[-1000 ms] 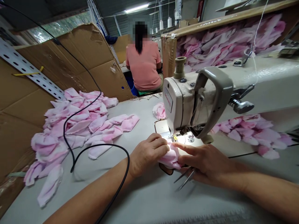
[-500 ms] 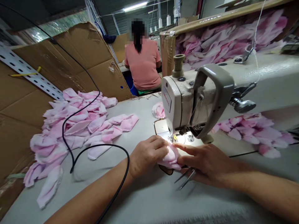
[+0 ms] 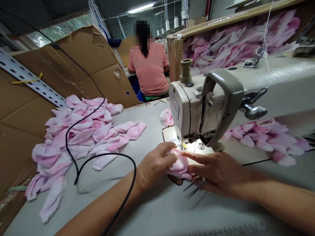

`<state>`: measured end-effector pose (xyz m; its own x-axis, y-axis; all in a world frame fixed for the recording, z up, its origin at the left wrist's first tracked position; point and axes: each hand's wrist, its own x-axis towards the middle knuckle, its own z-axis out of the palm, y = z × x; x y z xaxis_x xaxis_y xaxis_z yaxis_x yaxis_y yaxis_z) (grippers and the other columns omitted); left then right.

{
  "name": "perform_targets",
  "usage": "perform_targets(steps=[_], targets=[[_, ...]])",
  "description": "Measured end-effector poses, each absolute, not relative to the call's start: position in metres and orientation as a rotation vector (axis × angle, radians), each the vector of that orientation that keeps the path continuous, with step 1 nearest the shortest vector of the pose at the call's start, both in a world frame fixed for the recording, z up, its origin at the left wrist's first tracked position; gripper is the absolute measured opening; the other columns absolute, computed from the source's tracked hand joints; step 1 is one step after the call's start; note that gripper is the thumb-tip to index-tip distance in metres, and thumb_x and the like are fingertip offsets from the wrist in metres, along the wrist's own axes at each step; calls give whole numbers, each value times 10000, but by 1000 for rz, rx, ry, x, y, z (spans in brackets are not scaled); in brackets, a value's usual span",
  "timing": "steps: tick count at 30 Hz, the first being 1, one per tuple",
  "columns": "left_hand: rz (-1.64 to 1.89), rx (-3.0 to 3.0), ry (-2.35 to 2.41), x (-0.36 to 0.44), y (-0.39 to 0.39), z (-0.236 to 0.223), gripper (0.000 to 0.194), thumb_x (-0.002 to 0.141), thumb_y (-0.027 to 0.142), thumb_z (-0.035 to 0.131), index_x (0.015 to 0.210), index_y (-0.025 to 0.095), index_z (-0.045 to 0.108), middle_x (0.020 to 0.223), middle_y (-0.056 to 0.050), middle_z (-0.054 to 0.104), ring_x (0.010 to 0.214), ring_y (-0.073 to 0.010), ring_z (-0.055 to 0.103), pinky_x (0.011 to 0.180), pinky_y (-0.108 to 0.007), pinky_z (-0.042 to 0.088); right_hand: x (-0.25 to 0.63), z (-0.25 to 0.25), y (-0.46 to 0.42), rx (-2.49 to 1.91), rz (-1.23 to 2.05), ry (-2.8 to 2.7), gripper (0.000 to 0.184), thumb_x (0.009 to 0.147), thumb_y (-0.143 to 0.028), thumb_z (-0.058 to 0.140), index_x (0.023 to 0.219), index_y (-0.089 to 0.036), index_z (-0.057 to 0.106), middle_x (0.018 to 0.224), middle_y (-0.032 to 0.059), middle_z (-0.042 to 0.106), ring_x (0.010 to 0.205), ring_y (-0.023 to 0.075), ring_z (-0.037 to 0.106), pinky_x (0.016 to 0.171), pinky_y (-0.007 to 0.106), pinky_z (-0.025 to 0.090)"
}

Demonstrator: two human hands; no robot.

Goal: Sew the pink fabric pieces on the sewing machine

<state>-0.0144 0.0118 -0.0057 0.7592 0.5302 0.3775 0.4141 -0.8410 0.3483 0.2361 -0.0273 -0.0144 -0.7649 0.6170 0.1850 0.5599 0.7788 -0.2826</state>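
Pink-and-white fabric (image 3: 179, 165) lies bunched on the sewing machine's (image 3: 194, 108) bed, just in front of the lit needle area. My left hand (image 3: 157, 164) pinches its left side between thumb and fingers. From the right, my right hand (image 3: 216, 170) presses its edge, index finger stretched toward the needle and thumb on the cloth. Two thin metal prongs (image 3: 195, 188) stick out from beneath the right hand's curled fingers; their handle is hidden, so I cannot tell whether they are tweezers or snips.
Pink fabric strips (image 3: 81, 131) heap on the left. A gathered pink piece (image 3: 166, 117) lies behind the needle, and petal-like pieces (image 3: 265, 139) lie under the machine arm. A black cable (image 3: 134, 170) loops over my left forearm. Cardboard (image 3: 98, 72) borders the table; a person (image 3: 149, 68) sits beyond.
My left fingers have shifted slightly on the fabric, uncovering more of its top near the needle. The right hand stays almost in place. The view has moved a little.
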Motion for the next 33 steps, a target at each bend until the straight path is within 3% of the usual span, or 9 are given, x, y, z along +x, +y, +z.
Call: perform_targets(steps=[5,10,15,22,27,33], targets=[[668,2712,792,-14,10,1,147,929,322,589,929,176,610,1155,-92,557,1054,-190,570,867,-298,541,237,-15,-26,-911,304,-2668,169,884,-236,557,1032,-260,634,1528,-17,324,793,181,655,609,318,486],[676,2809,625,-12,13,6,34,937,189,563,945,158,576,1146,-83,610,1142,-203,526,1007,-352,485,238,-14,-26,-919,261,-2656,254,871,-229,567,1104,-308,626,1351,-15,512,768,177,646,566,290,439],[580,2857,606,-12,13,10,67,958,187,524,917,156,568,1168,-88,623,1164,-209,519,1039,-369,473,240,-15,-27,-920,210,-2643,201,955,-278,498,1105,-293,631,1197,11,563,748,153,601,542,271,362],[431,2960,588,-12,8,20,146,919,136,481,1014,183,581,1198,-63,620,1162,-190,536,1067,-384,433,242,-15,-26,-886,237,-2667,147,934,-272,547,1046,-264,641,969,10,573,697,140,546,531,278,293],[281,2993,651,-9,-1,30,248,846,134,517,1074,206,584,1174,-38,628,1218,-249,481,1023,-404,391,241,-16,-25,-881,240,-2669,112,943,-279,564,1024,-257,638,938,11,566,692,154,535,540,296,272],[330,3034,655,-3,-7,29,206,939,154,460,1101,199,578,1143,-30,651,1169,-215,508,1003,-386,333,240,-15,-27,-933,256,-2649,74,940,-277,589,997,-268,635,900,-5,545,685,155,515,557,307,270]])
